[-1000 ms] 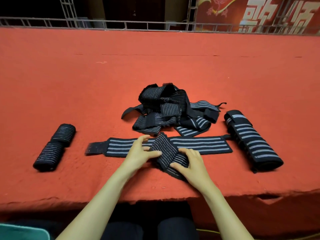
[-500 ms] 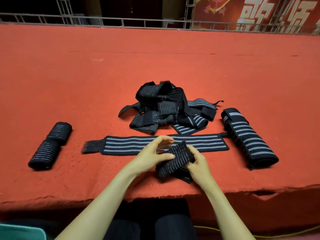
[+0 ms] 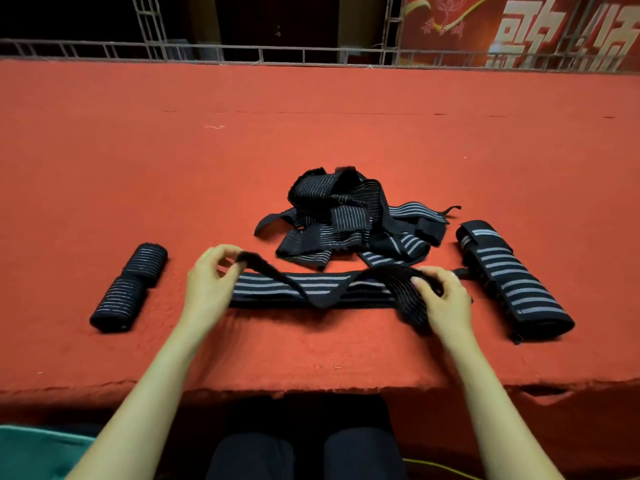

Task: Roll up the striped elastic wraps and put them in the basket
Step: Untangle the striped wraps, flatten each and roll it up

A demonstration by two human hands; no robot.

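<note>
Readable text is found in one place only: a red banner (image 3: 519, 26) hung behind the railing (image 3: 311, 55), above its right end. Two large pale Chinese characters are printed on it. Both are cropped by the top of the view, so only the lower parts are shown. The first character (image 3: 519, 46) is read as 歌, low confidence. The second character (image 3: 602, 50), further right along the railing, is also cut at the side and is read tentatively as 颂. A pale flower-and-ribbon emblem (image 3: 446, 15) is printed left of the first character. Any marking on the striped wraps (image 3: 346, 216), well in front of the railing, is too small to be read.
</note>
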